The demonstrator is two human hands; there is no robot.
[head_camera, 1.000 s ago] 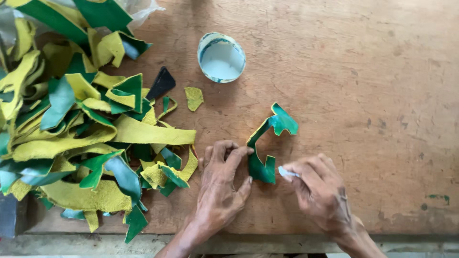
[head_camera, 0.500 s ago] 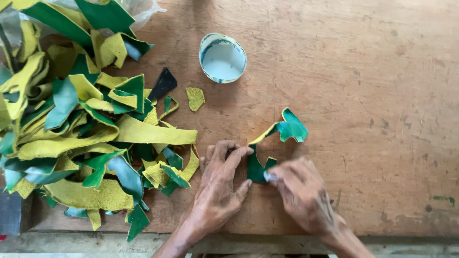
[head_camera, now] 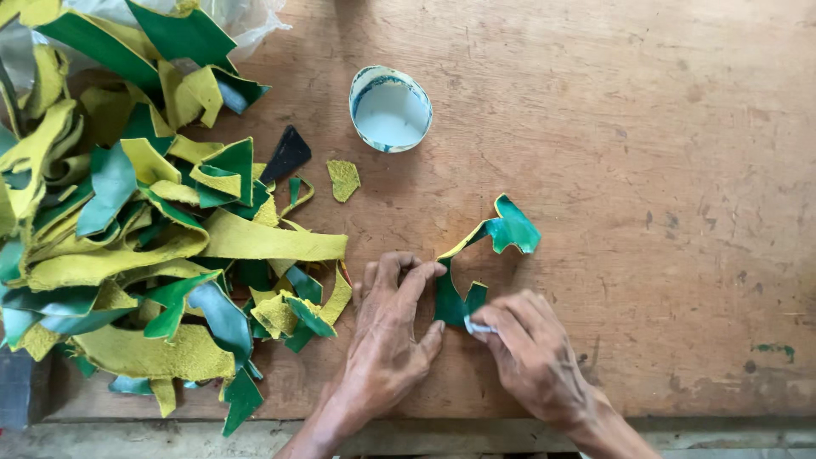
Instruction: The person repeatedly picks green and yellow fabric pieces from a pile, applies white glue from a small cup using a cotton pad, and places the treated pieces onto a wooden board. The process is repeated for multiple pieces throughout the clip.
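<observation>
Two hands at the table's (head_camera: 680, 170) near edge: left hand (head_camera: 393, 336) flat, fingers pinning a green scrap (head_camera: 459, 299); right hand (head_camera: 531, 353) just right of the scrap, fingers pinched on a small white bit (head_camera: 478, 326). Left of the scrap, heaped yellow-green offcuts (head_camera: 144, 229). Beyond it, a small white cup (head_camera: 390, 110).

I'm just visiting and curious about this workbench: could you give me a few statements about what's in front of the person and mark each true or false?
1. The left hand presses on a green scrap. True.
2. The small round cup lies among the scraps. False: it stands apart on the bare wooden table.
3. The pile of scraps lies left of the hands. True.
4. The right hand holds scissors. False: it pinches a small whitish thing against the green scrap.
</observation>
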